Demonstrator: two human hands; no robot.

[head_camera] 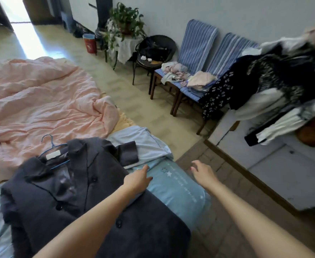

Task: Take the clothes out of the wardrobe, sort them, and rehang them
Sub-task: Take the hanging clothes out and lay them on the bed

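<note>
A dark grey buttoned jacket (82,198) lies flat on the bed, still on a blue wire hanger (50,148) whose hook points up-left. My left hand (138,180) rests at the jacket's right edge, where it meets a light blue pillow (177,187), fingers loosely spread and holding nothing. My right hand (202,172) hovers open in the air just past the bed's edge, above the floor. A heap of dark and white clothes (275,86) is piled on a white cabinet (283,164) at the right.
A crumpled pink quilt (41,101) covers the far part of the bed. Two chairs with blue striped covers (199,45) hold folded light clothes (199,81) against the wall. Beyond them stand a black wicker chair (156,51), a potted plant (125,19) and a red bin (89,42).
</note>
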